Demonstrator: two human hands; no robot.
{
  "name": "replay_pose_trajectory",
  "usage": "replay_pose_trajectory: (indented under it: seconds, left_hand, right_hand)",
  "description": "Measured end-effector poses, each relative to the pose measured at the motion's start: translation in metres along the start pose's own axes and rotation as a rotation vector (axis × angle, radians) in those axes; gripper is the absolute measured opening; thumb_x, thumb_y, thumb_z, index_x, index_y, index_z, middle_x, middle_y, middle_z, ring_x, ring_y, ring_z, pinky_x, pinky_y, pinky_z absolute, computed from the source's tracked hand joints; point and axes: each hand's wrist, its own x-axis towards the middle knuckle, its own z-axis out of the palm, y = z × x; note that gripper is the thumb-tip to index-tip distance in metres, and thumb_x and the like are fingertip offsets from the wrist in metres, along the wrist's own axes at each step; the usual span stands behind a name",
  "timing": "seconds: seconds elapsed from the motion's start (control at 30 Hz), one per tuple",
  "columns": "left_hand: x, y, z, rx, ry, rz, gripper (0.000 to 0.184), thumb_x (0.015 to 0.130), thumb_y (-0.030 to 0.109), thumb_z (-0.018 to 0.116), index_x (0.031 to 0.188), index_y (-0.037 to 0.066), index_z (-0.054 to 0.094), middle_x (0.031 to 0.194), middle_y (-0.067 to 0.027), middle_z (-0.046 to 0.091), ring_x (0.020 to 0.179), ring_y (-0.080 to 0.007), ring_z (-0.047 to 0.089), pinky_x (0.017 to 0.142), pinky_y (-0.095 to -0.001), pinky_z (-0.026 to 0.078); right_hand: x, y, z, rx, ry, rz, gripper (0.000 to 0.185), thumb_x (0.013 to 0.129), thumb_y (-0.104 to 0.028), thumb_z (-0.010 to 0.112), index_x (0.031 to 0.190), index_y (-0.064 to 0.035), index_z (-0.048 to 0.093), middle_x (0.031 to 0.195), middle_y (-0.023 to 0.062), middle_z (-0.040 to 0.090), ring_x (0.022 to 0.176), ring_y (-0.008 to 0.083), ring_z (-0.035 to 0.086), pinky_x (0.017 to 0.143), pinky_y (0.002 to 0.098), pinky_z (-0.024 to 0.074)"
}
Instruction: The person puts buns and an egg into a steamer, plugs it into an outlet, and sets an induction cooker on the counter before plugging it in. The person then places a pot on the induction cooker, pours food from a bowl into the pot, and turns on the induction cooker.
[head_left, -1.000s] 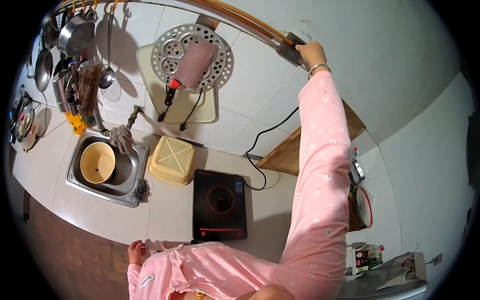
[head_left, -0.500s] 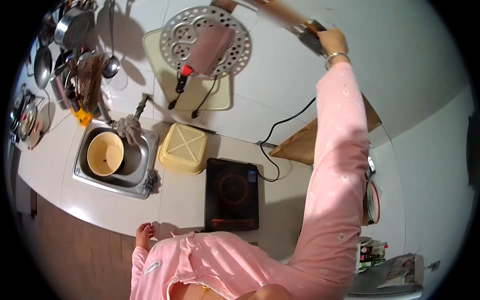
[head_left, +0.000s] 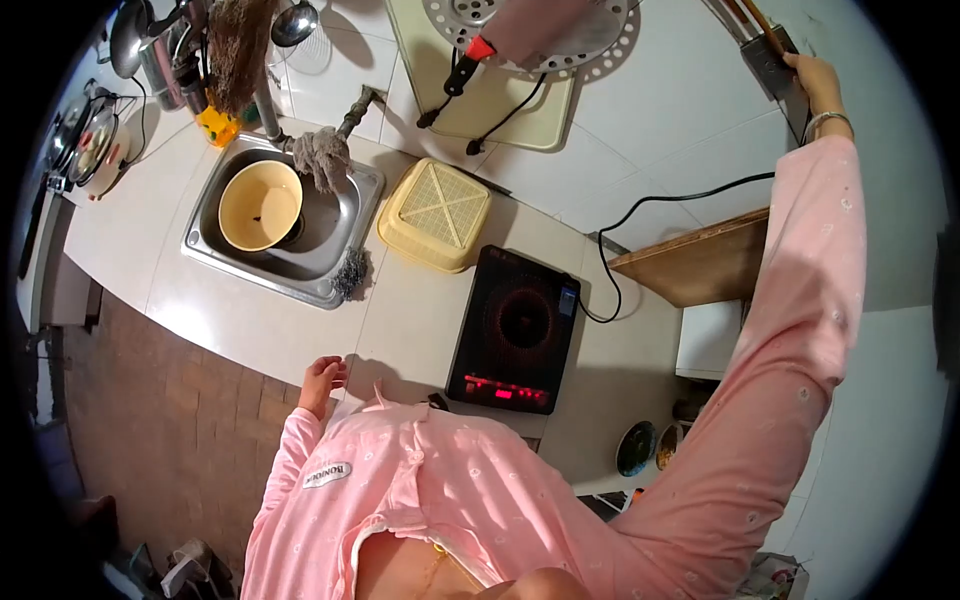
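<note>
My right hand reaches far up to the right, its fingers bent at the edge of a dark box on the wall. Thin brown sticks or strips run up from that box. What the fingers grip, if anything, I cannot make out. A black cord runs from the induction cooker up behind my right sleeve. Red lights and a display glow on the cooker's front panel. My left hand hangs at the counter's front edge, its fingers loosely curled and slightly apart, holding nothing visible.
A steel sink holds a cream pot, with a scouring pad on its rim. Between sink and cooker lies a yellow basket. A cleaver and a cutting board hang on the wall. A wooden board stands at right.
The view has shifted, so the counter sits higher and farther right. The cooker's panel shows brighter red lights and a lit display. My right hand remains at the dark box.
</note>
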Motion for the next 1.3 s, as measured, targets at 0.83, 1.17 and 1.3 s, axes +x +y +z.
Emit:
replay_pose_trajectory:
  seconds: [0.83,1.17,1.3]
  left_hand:
    - [-0.012,-0.009,-0.029,0.523,-0.458,-0.110,0.024,0.088,0.018,0.051,0.087,-0.002,0.062,0.073,-0.0090,0.064,0.064,-0.0148,0.061,0.060,-0.0257,0.050]
    - [-0.005,-0.002,0.007,0.806,-0.497,0.219,0.016,0.083,0.015,0.058,0.084,0.000,0.063,0.075,-0.0058,0.065,0.069,-0.0125,0.059,0.064,-0.0255,0.046]
    - [0.009,-0.029,-0.001,0.982,-0.258,0.708,0.015,0.083,0.014,0.059,0.090,0.001,0.062,0.087,-0.0093,0.063,0.081,-0.0192,0.058,0.071,-0.0309,0.046]
  right_hand:
    - [-0.804,0.060,0.161,1.129,-0.271,1.223,0.020,0.090,-0.015,0.047,0.094,-0.0009,0.061,0.080,0.0074,0.064,0.067,0.0112,0.059,0.059,0.0240,0.0478]
    - [-0.965,0.057,0.213,1.191,-0.299,1.440,0.020,0.087,-0.017,0.049,0.092,-0.0014,0.061,0.075,0.0085,0.064,0.063,0.0140,0.060,0.055,0.0252,0.0478]
    - [-1.005,0.032,0.237,1.053,-0.573,1.305,0.021,0.084,-0.019,0.052,0.085,-0.0003,0.062,0.071,0.0072,0.063,0.061,0.0147,0.059,0.053,0.0262,0.0469]
